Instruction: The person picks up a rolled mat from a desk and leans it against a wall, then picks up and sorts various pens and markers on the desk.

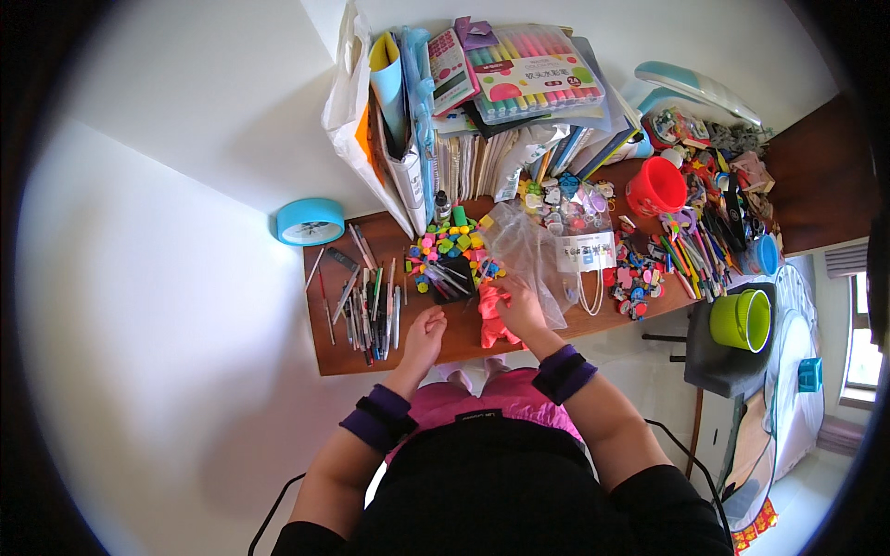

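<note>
My right hand (516, 304) is at the upper right side of a coral-red figure (491, 321) near the desk's front edge, its fingers touching or just over it; whether they grip it is unclear. Left of the figure, my left hand (425, 333) hovers by the desk's edge with its fingers curled, and nothing plainly shows in it. Between and beyond the hands stands a small black tray (453, 293) with thin metallic-looking items. Colourful small pieces (455, 243) lie heaped behind the tray. A clear plastic bag (525, 254) lies right of the figure.
Pens (375, 313) are spread at the left, near a round blue clock (310, 222). Books (473, 167) and a marker set (535, 76) stand behind. To the right are a red bucket (656, 186), small charms (634, 278) and coloured pencils (695, 257). A green bucket (737, 321) sits on a dark chair (726, 372).
</note>
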Tool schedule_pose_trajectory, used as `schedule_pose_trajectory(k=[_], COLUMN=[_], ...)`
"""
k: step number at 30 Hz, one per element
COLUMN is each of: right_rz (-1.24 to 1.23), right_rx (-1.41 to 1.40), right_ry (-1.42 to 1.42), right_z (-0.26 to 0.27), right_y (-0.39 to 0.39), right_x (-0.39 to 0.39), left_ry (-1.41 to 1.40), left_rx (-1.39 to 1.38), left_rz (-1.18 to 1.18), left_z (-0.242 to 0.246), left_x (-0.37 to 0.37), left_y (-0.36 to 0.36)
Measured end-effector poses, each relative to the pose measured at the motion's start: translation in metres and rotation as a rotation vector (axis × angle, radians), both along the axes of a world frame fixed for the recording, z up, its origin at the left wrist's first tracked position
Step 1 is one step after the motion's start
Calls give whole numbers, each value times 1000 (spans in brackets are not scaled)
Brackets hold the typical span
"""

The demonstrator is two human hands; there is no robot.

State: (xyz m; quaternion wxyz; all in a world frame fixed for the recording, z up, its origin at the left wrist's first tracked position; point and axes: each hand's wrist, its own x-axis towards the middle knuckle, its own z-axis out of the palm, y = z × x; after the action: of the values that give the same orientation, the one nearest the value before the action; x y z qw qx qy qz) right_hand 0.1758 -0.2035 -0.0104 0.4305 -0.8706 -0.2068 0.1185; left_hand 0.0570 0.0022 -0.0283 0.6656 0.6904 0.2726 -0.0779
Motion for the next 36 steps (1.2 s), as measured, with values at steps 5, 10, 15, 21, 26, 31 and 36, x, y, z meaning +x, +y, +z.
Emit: schedule_pose_trajectory(k=[5,10,15,21,26,31,36], right_rz=[50,75,46,41,-4,-69,-108], right_rx=[-9,-36,-69,-99,20,85,230], right_ry=[-40,-76,-95,-67,-37,101,107], right_z=[-15,-26,-36,-45,-33,-3,9], right_y=[13,22,25,25,21,10,4], right_x=[-14,-15,-15,-15,-20,-22,-22], left_ry=[30,66,108,159,129,74,-106], left_rx=[-71,-102,-203,-384,-449,-383,-141], left_rz=[1,15,29,35,-52,-128,-206], left_z=[-15,-45,-54,-16,-9,13,31], left_x=[12,21,26,40,41,45,45], left_y=[-22,-32,-40,-54,-54,-63,-74])
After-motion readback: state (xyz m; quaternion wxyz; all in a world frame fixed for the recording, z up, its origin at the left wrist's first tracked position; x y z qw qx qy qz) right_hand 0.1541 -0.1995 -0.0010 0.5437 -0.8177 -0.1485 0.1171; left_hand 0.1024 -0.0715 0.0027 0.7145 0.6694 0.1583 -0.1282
